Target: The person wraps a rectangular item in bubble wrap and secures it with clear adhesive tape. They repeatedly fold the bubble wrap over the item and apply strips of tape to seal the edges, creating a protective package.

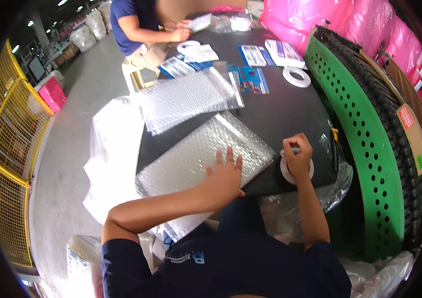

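Pinched right hand (298,155) on tape roll (285,170)

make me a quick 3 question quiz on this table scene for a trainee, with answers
1. True or false: the person's right hand lies flat with its fingers spread.

2. Which thing is under the person's left hand?
a) a pink bag
b) a bubble-wrap pouch
c) a cardboard box

3. Fill in the colour: the perforated panel to the right of the dark table is ____.

Key:
1. False; it is curled, over a white tape roll.
2. b
3. green
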The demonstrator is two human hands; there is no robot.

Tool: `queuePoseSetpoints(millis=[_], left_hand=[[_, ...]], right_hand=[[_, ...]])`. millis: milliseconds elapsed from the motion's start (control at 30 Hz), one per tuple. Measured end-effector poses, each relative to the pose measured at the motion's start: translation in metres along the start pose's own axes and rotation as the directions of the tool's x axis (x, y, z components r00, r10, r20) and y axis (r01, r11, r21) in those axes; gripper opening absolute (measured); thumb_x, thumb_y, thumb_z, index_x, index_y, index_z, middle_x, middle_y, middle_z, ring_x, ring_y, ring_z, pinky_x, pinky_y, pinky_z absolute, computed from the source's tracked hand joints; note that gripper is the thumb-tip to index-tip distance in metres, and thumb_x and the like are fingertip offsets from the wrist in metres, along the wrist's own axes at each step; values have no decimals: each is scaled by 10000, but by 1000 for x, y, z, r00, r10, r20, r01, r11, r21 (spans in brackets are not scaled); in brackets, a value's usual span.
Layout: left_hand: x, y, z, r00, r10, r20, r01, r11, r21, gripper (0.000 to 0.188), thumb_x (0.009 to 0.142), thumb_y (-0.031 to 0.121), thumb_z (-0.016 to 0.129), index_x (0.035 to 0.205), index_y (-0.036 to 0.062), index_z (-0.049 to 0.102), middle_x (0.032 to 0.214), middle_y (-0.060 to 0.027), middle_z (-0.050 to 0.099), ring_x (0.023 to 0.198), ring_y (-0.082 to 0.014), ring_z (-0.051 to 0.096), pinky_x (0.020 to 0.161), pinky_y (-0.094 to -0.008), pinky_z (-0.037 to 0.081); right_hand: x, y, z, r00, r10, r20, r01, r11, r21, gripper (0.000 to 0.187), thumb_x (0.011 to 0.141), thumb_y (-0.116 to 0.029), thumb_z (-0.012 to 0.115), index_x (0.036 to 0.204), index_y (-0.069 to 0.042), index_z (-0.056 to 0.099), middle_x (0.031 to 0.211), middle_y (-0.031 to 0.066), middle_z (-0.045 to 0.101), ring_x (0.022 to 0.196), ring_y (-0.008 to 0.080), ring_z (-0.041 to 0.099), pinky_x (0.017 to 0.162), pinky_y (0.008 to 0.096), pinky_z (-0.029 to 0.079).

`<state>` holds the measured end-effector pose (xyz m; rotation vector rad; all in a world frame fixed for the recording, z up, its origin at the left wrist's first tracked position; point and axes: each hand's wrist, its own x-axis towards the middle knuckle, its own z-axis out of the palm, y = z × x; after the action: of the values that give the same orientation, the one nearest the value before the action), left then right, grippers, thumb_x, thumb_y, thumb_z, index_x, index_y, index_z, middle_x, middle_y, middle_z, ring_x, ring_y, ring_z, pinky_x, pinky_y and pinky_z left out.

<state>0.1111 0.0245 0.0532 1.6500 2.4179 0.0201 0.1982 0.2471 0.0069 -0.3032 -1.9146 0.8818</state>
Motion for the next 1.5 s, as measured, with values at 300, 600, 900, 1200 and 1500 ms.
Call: queuePoseSetpoints(millis=[300,600,900,1200,1500], left_hand=[[-45,-13,-106,959,-126,-252,62,967,-248,453,788,-45,451,1233,-133,434,1059,-377,557,879,-420,640,759,-439,548],[9,-80,-143,477,246,-844,134,928,346,621,769,-102,451,1378,-37,346,1408,-235,383,1280,-410,405,1030,-506,371],[112,-180,17,805,-41,-591,101,993,68,474,909,220,556,1322,15,445,1369,-212,433,1266,-380,417,1046,-464,352],[-6,-77,-21,995,-62,-83,33,947,-320,739,877,509,555,1410,51,329,1438,-255,279,1349,-431,243,1052,-574,284],[-29,-59,-8,999,-6,48,10,997,-82,972,741,706,561,1481,181,212,1537,-210,-5,1404,-453,-20,1012,-732,88]], right_hand=[[-6,10,-4,1000,24,-19,-24,1000,17,62,754,35,639,722,16,589,742,78,552,593,141,577,548,264,451],[-6,8,0,1000,16,9,-16,1000,-7,59,763,19,643,729,0,599,728,60,561,578,128,577,532,251,430],[-6,23,3,969,216,123,-223,973,52,100,800,-51,659,754,6,591,707,25,561,611,82,527,563,237,418],[-6,26,0,909,262,326,-353,898,264,210,826,-120,489,913,2,636,879,69,625,868,153,535,815,290,401],[2,14,-12,883,144,447,-388,760,522,566,824,-314,351,1228,55,499,1296,170,507,1282,254,394,1105,340,162]])
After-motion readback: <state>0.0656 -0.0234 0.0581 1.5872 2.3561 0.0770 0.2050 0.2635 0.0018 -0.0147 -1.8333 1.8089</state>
